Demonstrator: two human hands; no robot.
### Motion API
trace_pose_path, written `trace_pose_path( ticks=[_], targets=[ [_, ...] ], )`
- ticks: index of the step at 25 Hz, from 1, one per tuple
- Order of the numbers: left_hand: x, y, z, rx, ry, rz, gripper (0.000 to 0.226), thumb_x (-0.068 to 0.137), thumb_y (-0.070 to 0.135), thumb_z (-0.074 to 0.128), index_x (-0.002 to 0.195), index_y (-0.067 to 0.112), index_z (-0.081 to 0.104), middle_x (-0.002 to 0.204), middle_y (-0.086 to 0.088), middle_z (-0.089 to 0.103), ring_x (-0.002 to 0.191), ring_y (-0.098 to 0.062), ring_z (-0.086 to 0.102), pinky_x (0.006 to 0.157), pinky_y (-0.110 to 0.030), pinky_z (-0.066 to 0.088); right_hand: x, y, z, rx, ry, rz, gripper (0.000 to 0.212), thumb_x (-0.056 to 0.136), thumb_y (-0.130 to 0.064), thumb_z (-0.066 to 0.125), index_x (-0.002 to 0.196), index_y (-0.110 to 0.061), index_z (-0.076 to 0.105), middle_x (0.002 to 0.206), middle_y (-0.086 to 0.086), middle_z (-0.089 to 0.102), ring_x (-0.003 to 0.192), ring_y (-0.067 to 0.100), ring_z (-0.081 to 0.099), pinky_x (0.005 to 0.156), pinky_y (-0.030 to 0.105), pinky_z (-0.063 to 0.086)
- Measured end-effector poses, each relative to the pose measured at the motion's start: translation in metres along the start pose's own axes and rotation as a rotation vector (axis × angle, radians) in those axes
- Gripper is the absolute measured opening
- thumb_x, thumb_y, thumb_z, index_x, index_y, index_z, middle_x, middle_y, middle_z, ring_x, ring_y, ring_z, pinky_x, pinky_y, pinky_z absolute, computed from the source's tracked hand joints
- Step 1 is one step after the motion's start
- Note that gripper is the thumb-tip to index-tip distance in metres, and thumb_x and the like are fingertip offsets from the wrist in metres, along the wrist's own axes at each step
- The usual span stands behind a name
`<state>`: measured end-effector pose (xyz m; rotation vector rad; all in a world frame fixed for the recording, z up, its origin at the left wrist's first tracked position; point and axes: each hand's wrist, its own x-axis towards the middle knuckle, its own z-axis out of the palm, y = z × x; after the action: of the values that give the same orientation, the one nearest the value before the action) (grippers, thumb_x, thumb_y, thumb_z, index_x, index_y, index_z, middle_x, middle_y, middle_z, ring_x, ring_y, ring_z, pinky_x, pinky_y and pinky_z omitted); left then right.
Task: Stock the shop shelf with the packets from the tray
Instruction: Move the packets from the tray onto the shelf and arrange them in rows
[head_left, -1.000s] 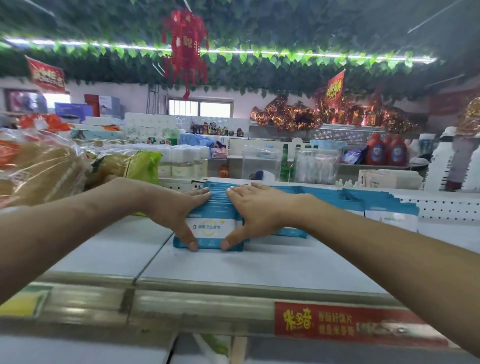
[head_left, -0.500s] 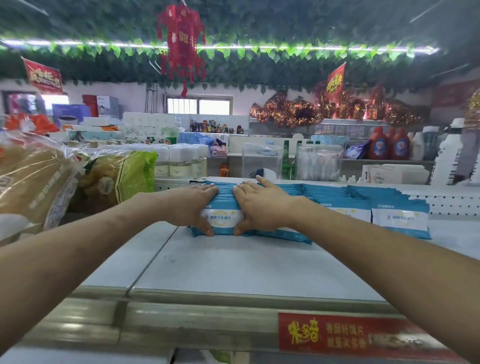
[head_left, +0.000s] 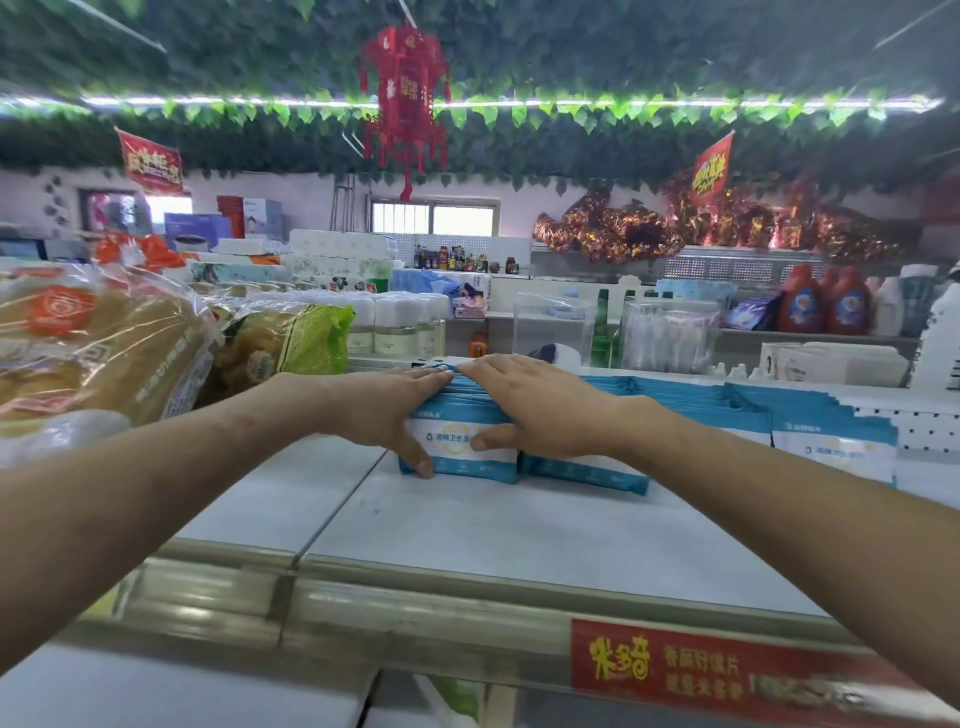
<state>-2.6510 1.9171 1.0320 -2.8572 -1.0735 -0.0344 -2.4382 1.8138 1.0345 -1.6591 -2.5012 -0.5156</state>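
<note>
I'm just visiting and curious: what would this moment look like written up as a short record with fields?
place: shop shelf, white, top level
left hand: flat on the left side of the packet row, thumb down its front
right hand: flat on the right side of the same row, thumb on the front label
held item: row of blue-and-white packets, standing on the shelf
neighbours: more blue-and-white packets to the right; bagged bread to the left
tray: not in view

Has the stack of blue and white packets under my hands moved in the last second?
Yes. The stack of blue and white packets has slid back, away from the shelf's metal front rail, toward the perforated back panel.
</note>
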Motion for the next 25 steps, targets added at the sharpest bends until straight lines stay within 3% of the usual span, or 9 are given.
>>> trace_pose_path(
  ticks=[3, 8, 12, 17, 21, 25],
  targets=[
    [-0.013, -0.008, -0.004, 0.003, 0.005, 0.01, 0.13, 0.068, 0.074, 0.08, 0.165, 0.032, 0.004, 0.171, 0.011, 0.012, 0.154, -0.016, 0.021, 0.127, -0.035, 0.022, 0.002, -0.005, -0.005, 0.053, 0.036, -0.125, 0.065, 0.097, -0.044, 0.066, 0.153, -0.034, 0.036, 0.151, -0.002, 0.046, 0.136, 0.02, 0.043, 0.115, 0.042, 0.038],
    [-0.037, -0.012, -0.012, 0.167, -0.021, -0.07, 0.132, 0.073, 0.075, 0.075, 0.165, 0.024, -0.004, 0.173, 0.004, -0.004, 0.159, -0.017, 0.002, 0.126, -0.033, 0.006, 0.006, -0.01, 0.003, -0.047, 0.003, -0.183, 0.059, 0.092, -0.037, 0.073, 0.141, -0.039, 0.041, 0.134, -0.001, 0.046, 0.123, 0.022, 0.044, 0.105, 0.043, 0.042],
    [-0.05, -0.021, -0.013, 0.254, -0.045, -0.105, 0.135, 0.07, 0.081, 0.069, 0.165, 0.023, -0.007, 0.173, 0.003, -0.009, 0.159, -0.016, -0.003, 0.125, -0.033, 0.002, 0.01, -0.01, 0.002, 0.066, -0.087, -0.182, 0.045, 0.09, -0.03, 0.076, 0.123, -0.046, 0.051, 0.12, -0.005, 0.044, 0.112, 0.021, 0.044, 0.097, 0.042, 0.044],
    [-0.061, -0.013, -0.013, -0.004, -0.045, -0.123, 0.128, 0.074, 0.07, 0.076, 0.165, 0.028, -0.003, 0.172, 0.01, 0.001, 0.158, -0.014, 0.01, 0.119, -0.025, 0.01, 0.008, -0.006, -0.004, 0.322, -0.226, -0.212, 0.041, 0.092, -0.017, 0.075, 0.124, -0.042, 0.067, 0.114, -0.035, 0.049, 0.114, 0.008, 0.051, 0.099, 0.029, 0.041],
    [-0.06, 0.003, -0.017, -0.097, 0.049, -0.066, 0.115, 0.076, 0.07, 0.074, 0.165, 0.032, 0.012, 0.17, 0.012, 0.018, 0.154, -0.014, 0.023, 0.121, -0.029, 0.019, -0.002, 0.007, -0.009, 0.452, -0.171, -0.177, 0.043, 0.092, -0.015, 0.074, 0.12, -0.047, 0.068, 0.127, -0.025, 0.057, 0.118, 0.006, 0.055, 0.104, 0.031, 0.048],
    [-0.048, 0.032, -0.025, -0.103, 0.15, -0.002, 0.095, 0.081, 0.071, 0.068, 0.16, 0.037, 0.028, 0.163, 0.012, 0.035, 0.145, -0.014, 0.038, 0.118, -0.036, 0.032, -0.031, 0.035, -0.026, 0.571, -0.128, -0.11, 0.044, 0.091, -0.01, 0.075, 0.116, -0.046, 0.071, 0.122, -0.027, 0.059, 0.108, -0.004, 0.06, 0.088, 0.016, 0.052]
  ],
)
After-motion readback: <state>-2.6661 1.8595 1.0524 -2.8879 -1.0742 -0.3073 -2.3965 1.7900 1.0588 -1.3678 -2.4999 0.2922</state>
